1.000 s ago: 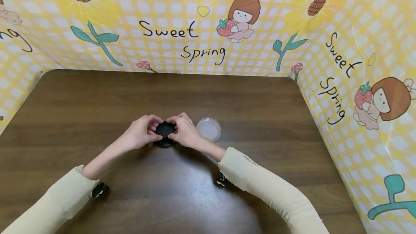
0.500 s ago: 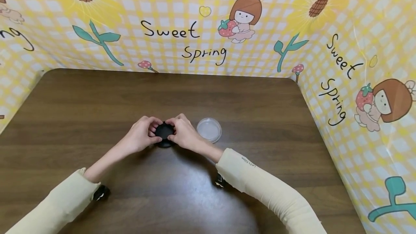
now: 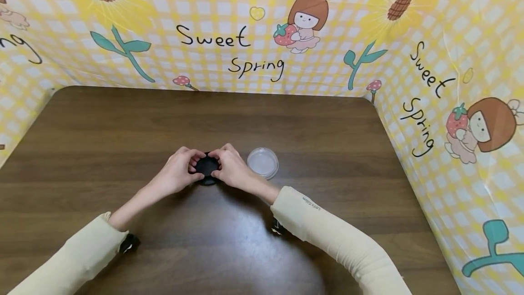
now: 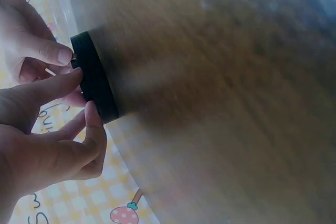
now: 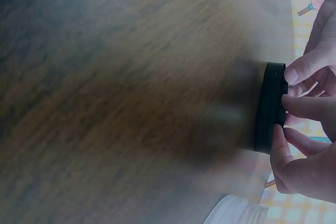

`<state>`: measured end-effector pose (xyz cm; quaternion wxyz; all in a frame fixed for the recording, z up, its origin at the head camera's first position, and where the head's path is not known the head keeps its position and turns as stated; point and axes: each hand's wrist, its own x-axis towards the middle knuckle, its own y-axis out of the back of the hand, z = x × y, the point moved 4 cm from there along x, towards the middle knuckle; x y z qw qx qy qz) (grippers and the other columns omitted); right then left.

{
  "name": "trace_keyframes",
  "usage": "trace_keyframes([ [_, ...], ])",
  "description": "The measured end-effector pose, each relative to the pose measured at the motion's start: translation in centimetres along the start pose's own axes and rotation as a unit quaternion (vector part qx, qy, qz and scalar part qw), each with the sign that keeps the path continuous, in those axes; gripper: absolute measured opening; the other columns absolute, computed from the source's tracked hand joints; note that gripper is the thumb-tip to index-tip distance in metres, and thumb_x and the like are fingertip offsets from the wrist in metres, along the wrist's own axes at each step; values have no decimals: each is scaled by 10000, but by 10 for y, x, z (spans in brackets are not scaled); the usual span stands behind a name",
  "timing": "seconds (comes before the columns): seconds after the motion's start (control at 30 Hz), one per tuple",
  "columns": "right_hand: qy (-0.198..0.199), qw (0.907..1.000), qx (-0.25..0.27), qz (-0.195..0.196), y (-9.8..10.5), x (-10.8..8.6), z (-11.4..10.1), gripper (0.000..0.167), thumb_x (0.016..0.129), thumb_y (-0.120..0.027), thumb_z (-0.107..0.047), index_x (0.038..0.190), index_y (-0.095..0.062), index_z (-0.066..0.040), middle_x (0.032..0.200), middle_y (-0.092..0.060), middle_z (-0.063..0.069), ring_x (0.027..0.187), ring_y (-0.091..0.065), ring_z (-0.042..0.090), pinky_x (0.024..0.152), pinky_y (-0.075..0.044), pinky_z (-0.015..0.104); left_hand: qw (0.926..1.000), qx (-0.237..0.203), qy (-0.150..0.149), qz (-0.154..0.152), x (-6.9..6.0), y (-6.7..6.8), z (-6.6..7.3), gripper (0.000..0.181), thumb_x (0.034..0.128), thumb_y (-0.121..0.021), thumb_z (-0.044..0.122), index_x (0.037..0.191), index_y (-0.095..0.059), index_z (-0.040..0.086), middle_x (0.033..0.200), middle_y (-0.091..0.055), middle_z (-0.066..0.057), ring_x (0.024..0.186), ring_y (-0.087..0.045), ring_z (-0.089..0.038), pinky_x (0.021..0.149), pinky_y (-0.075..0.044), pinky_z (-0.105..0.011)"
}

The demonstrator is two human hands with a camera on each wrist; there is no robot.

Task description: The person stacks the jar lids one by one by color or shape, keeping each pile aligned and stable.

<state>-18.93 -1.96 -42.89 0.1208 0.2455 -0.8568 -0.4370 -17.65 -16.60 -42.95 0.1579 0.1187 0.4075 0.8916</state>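
A low, round black case-like piece [image 4: 101, 80] rests on the wooden table, in front of the person. Its narrower upper disc [image 3: 206, 166] sits over a wider black base [image 3: 209, 181], whose near rim shows below. From the left side, the left hand [image 3: 178, 169] pinches the disc's edge between thumb and fingers. On the opposite edge, the right hand [image 3: 232, 164] grips in the same manner. Both wrist views show the fingertips against the upper part, above the wide black band. A clear round plastic dish [image 3: 263, 163] lies just right of the right hand.
The brown wooden table [image 3: 262, 122] has rounded far corners. A yellow checked cloth [image 3: 221, 8] with printed flowers and figures rises behind it and along its sides. Black wrist devices [image 3: 129, 243] stick out beneath both cream sleeves [image 3: 82, 254].
Both hands have shifted very slightly left on the black disc, keeping their grip. The disc shows a little lower over its base. The clear dish has stayed in place.
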Motion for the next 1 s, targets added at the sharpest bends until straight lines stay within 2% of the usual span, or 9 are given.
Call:
trace_keyframes([
  [0.3, -19, 9997, -227, -43, -3, 0, 1, 457, 814, -777, -82, 1240, -628, -9, 1099, -578, 96, 1048, -465, 177, 883, -412, 227, 9998, 135, -113, 56, 1, -2, 3, 421, 685, -806, -73, 1065, -628, -92, 922, -534, -182, 794, -561, -257, 704, -511, -341],
  [0.57, -77, 9998, -177, 10, -3, -1, 1, 461, 817, -765, -59, 1252, -620, -4, 1155, -541, 125, 1054, -483, 195, 897, -432, 233, 9997, 190, -102, 112, 0, -4, 5, 430, 684, -803, -80, 1075, -625, -110, 941, -530, -201, 792, -558, -263, 713, -511, -373],
  [0.77, -116, 9997, -205, 24, -2, -2, 1, 486, 812, -771, -63, 1267, -610, -1, 1168, -533, 141, 1075, -478, 220, 910, -429, 246, 9995, 155, -142, 218, 0, -4, 6, 473, 673, -811, -76, 1101, -615, -123, 942, -544, -196, 790, -560, -260, 704, -504, -358],
  [1.0, -168, 9997, -130, 146, -3, -4, 1, 600, 809, -782, -101, 1346, -538, 6, 1212, -496, 153, 1122, -448, 251, 952, -393, 287, 9998, -120, -24, 125, 1, -2, 2, 514, 708, -798, -56, 1167, -583, -141, 983, -555, -225, 824, -584, -278, 727, -536, -376],
])
